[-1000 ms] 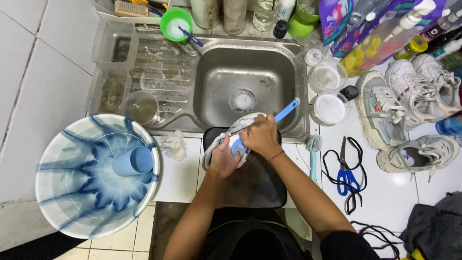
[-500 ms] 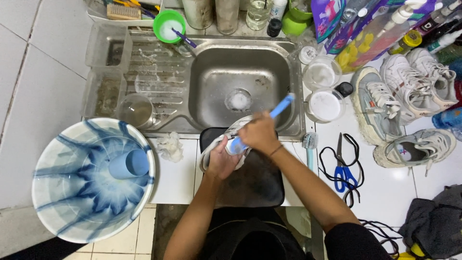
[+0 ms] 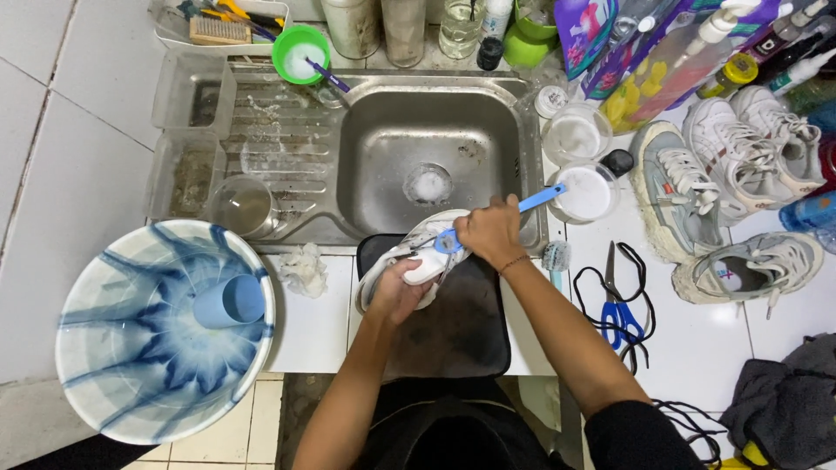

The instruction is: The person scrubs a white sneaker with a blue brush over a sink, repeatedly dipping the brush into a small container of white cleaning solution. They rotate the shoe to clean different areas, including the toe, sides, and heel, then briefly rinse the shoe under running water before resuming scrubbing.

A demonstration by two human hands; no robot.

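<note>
The white sneaker (image 3: 409, 261) lies on the black mat (image 3: 461, 331) at the near edge of the steel sink (image 3: 418, 139), as it did a second ago. The left hand (image 3: 396, 292) is wrapped around its near end. The right hand (image 3: 492, 231) is closed on the blue brush (image 3: 522, 204), whose head now presses lower on the shoe, handle pointing far right toward a round tub of white powder (image 3: 585, 193). Blue scissors (image 3: 620, 318) lie to the right; a blue-patterned basin (image 3: 161, 335) sits near left.

White lace-up fabric sneaker (image 3: 402, 261), tilted on its side at front rim of steel sink (image 3: 348, 130); long blue plastic brush (image 3: 501, 215) laid slanted across it, handle end toward sink's right rim
</note>
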